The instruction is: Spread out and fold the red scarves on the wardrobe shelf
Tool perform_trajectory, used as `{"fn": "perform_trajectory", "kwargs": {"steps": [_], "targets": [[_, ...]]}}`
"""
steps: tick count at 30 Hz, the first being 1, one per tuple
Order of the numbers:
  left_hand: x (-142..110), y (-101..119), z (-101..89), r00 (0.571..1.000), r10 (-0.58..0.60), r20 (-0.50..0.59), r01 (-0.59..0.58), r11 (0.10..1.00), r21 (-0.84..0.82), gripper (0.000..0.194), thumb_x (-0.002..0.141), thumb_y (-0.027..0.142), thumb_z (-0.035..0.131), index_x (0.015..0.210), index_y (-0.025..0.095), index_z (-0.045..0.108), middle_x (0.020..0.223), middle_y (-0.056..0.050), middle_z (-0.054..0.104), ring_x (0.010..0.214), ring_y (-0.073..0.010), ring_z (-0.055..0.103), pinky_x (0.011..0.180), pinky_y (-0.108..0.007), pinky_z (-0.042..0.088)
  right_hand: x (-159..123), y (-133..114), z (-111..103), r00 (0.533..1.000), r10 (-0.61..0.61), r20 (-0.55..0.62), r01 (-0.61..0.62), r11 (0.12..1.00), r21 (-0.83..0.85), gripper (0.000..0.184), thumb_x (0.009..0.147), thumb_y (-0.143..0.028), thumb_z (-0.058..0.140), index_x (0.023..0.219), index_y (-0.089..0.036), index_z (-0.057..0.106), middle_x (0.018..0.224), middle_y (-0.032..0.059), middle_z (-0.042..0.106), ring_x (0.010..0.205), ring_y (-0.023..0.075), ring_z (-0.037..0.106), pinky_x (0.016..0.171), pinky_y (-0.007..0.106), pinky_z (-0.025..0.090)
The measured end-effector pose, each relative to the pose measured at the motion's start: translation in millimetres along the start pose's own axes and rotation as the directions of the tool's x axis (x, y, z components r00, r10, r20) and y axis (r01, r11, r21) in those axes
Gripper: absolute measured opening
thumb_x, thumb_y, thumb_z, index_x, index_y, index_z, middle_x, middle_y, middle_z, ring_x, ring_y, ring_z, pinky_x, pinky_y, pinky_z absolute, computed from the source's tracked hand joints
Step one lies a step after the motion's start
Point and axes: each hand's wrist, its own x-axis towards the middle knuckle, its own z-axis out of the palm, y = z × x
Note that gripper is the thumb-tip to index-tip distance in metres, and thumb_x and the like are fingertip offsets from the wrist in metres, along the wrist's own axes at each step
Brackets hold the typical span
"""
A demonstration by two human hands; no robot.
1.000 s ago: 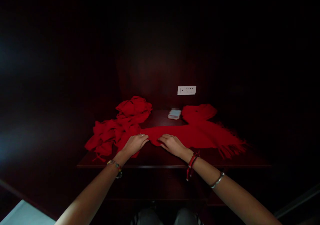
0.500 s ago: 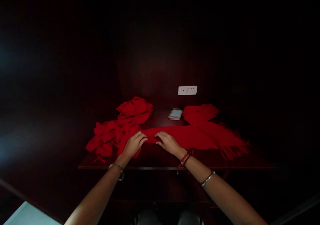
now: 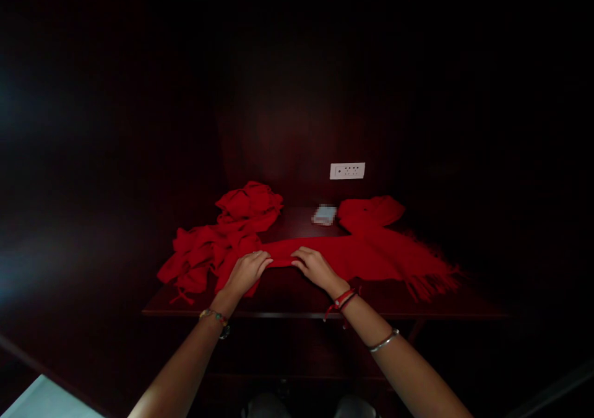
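Head view: left hand (image 3: 250,270) and right hand (image 3: 317,267) pinch the near edge of the red scarf (image 3: 371,257).
Sagging a second ago, that edge now runs straight between them on the dark tabletop (image 3: 288,297) (fringe (image 3: 431,277) off rightward), apparently better evened.

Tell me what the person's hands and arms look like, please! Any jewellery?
Both forearms are bare, with no sleeves showing. By the left hand, the wrist wears a colourful beaded bracelet. By the right hand, there's a red cord bracelet with dangling ends, and a shiny silver bangle higher up.
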Motion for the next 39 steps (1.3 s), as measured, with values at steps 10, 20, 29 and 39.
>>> {"fn": "perform_trajectory", "kwargs": {"steps": [10,20,29,39], "targets": [[2,2,-0.6,0.999,0.043,0.011,-0.044,0.996,0.072,0.029,0.090,0.030,0.029,0.077,0.017,0.052,0.072,-0.002,0.056,0.068,-0.0139,0.052,0.065,-0.024,0.039,5,-3,7,1.000,0.011,-0.002,-0.011,1.000,-0.016,0.018,0.084,-0.024,0.045,0.082,-0.014,0.060,0.075,0.0045,0.058,0.070,0.0126,0.053,0.064,0.021,0.039],[-3,4,-4.5,0.990,0.139,0.019,-0.134,0.973,-0.186,0.016,0.080,0.014,0.045,0.095,0.018,0.051,0.089,-0.002,0.055,0.082,-0.0136,0.052,0.075,-0.024,0.041,-3,-6,0,0.996,-0.084,0.003,0.084,0.996,-0.033,0.015,0.085,-0.020,0.043,0.085,-0.015,0.058,0.080,0.0041,0.057,0.074,0.0120,0.052,0.067,0.021,0.039],[-7,4,-23.2,0.940,0.262,0.217,-0.204,0.945,-0.257,0.011,0.077,0.014,0.044,0.083,0.018,0.052,0.088,-0.003,0.054,0.083,-0.0136,0.051,0.078,-0.024,0.040,-13,-19,-6,0.928,-0.242,0.282,0.306,0.929,-0.210,0.014,0.081,-0.012,0.046,0.085,-0.016,0.058,0.080,0.0032,0.060,0.076,0.0128,0.052,0.071,0.023,0.039],[23,6,-30.1,0.824,0.412,0.389,-0.346,0.909,-0.230,0.032,0.076,0.007,0.037,0.098,0.020,0.057,0.106,-0.002,0.057,0.099,-0.0131,0.050,0.090,-0.025,0.035,-18,-29,-10,0.905,-0.225,0.360,0.349,0.878,-0.329,0.013,0.081,-0.013,0.047,0.083,-0.015,0.059,0.077,0.0037,0.062,0.076,0.0157,0.050,0.067,0.026,0.039]]}}
